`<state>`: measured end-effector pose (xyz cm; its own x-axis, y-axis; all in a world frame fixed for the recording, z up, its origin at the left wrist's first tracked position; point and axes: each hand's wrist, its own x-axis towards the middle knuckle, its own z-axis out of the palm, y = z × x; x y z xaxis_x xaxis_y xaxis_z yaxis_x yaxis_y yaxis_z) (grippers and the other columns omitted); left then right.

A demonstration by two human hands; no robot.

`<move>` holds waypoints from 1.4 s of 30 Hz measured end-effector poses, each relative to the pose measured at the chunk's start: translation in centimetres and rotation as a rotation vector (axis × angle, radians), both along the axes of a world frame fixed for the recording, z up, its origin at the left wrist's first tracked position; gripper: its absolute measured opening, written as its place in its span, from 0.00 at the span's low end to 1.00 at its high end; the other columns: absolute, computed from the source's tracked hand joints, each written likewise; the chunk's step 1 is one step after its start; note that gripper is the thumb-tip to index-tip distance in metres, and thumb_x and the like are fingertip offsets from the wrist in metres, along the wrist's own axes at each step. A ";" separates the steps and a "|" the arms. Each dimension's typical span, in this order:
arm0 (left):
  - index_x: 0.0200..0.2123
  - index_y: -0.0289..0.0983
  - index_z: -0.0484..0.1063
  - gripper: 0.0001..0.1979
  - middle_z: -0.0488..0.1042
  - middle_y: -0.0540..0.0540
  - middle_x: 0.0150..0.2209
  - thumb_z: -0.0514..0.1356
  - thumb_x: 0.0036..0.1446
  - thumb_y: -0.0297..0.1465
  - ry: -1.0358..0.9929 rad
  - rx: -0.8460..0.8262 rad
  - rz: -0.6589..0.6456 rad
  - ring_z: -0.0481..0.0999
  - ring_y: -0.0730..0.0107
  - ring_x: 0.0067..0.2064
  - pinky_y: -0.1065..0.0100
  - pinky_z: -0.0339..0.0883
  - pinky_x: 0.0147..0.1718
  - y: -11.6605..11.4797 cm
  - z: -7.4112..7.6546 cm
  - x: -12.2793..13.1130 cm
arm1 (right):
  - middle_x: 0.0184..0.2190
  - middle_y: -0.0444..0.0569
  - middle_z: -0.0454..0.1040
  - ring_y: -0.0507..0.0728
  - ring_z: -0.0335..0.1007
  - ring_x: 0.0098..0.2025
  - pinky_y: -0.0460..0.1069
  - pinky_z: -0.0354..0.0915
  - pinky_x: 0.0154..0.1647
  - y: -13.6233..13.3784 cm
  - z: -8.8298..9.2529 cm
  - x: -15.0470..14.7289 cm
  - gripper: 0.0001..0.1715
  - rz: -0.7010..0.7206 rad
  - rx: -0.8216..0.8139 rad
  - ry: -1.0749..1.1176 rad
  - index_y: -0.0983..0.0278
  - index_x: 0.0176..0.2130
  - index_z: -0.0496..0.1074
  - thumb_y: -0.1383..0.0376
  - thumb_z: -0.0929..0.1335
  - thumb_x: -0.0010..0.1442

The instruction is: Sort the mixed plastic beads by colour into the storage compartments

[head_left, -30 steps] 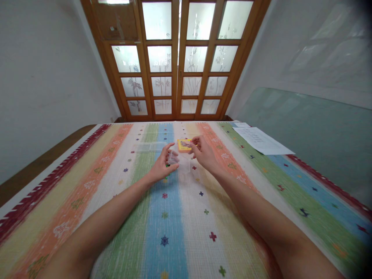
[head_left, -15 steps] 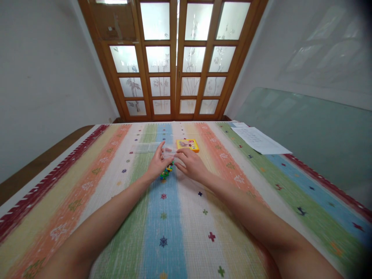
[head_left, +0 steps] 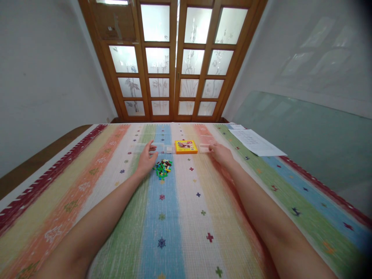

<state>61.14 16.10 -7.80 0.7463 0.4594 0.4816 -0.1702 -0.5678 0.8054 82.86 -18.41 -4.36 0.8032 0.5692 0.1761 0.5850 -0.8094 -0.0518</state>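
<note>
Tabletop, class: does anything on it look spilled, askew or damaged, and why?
The heap of small coloured pieces lies loose on the striped cloth beside the left hand, in no container, so it could pass for a spill, though it is gathered together. Nothing looks plainly damaged.

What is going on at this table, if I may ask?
A person's right hand is at a clear plastic container right of the yellow box. The left hand, fingers open, is by other clear plastic containers; contact is unclear. A pile of small colourful pieces lies nearby on the striped tablecloth.
</note>
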 end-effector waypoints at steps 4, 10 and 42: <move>0.69 0.41 0.60 0.31 0.76 0.41 0.52 0.59 0.63 0.32 0.021 0.068 0.020 0.77 0.61 0.52 0.57 0.74 0.51 0.4 -0.2 -0.1 | 0.50 0.57 0.79 0.64 0.74 0.49 0.52 0.65 0.45 -0.9 -0.9 1.1 0.16 0.105 -0.078 0.032 0.62 0.45 0.80 0.65 0.63 0.69; 0.68 0.40 0.62 0.30 0.75 0.41 0.53 0.58 0.63 0.29 0.042 0.213 -0.022 0.76 0.60 0.52 0.55 0.72 0.54 -0.2 -0.1 -0.5 | 0.50 0.59 0.79 0.65 0.73 0.53 0.55 0.64 0.56 1.6 1.0 -0.8 0.17 0.182 0.047 -0.088 0.64 0.48 0.79 0.63 0.63 0.70; 0.58 0.42 0.75 0.18 0.70 0.42 0.64 0.58 0.66 0.31 0.118 0.776 -0.270 0.61 0.50 0.69 0.43 0.54 0.70 -4.2 1.0 -0.9 | 0.51 0.63 0.74 0.67 0.66 0.56 0.58 0.60 0.55 12.0 7.5 0.3 0.18 0.394 -0.055 -0.337 0.66 0.52 0.78 0.65 0.62 0.72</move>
<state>60.23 11.90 -6.83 0.8488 -0.1730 0.4996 -0.3189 -0.9212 0.2228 83.14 -6.40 3.13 0.4303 0.8324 0.3492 0.8223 -0.5211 0.2287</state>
